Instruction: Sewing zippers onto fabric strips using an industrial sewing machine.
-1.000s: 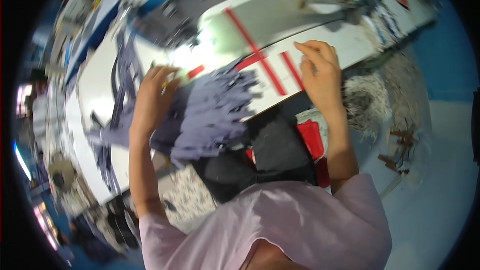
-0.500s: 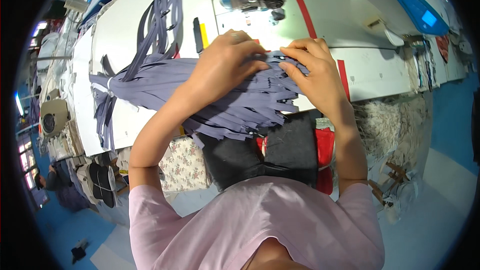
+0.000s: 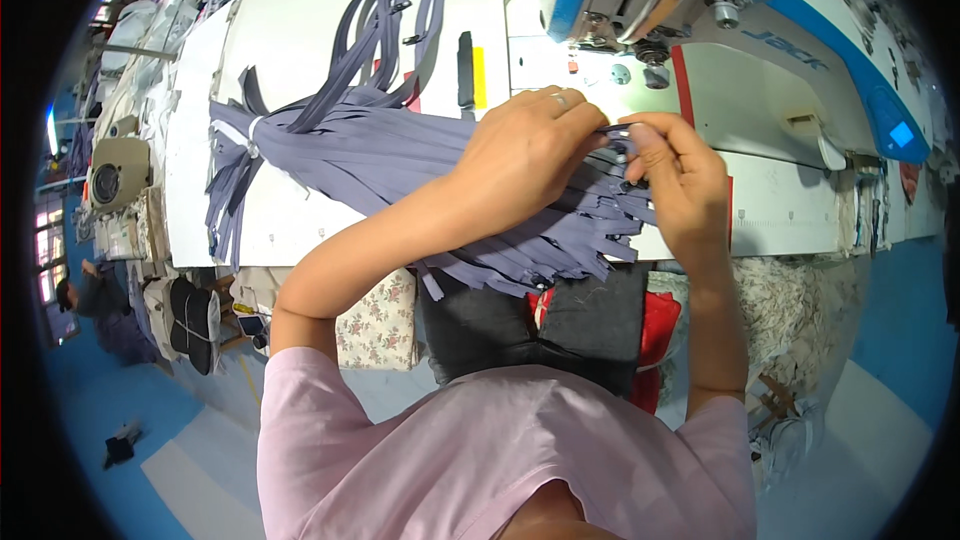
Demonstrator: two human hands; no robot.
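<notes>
A thick bundle of grey-purple zippers [image 3: 350,155] lies across the white sewing table, tied near its left end with a white band. Its loose ends fan out toward the table's front edge, and small dark sliders show near the right tips. My left hand [image 3: 530,150], with a ring on one finger, rests over the bundle, its fingertips closed on a zipper at the upper right. Close beside it, my right hand [image 3: 685,180] pinches the end of that same zipper between thumb and fingers. The fingertips partly hide the pinched piece.
A blue and white sewing machine [image 3: 840,80] stands just beyond my hands. Several more zippers [image 3: 385,15] stretch to the far edge. A black strip [image 3: 465,70] and a yellow one [image 3: 480,78] lie on the table. Dark folded cloth [image 3: 590,325] rests on my lap.
The view has shifted, so the table and machine sit farther right. My right thumb and fingers have closed together on the zipper end, which now lifts slightly off the bundle.
</notes>
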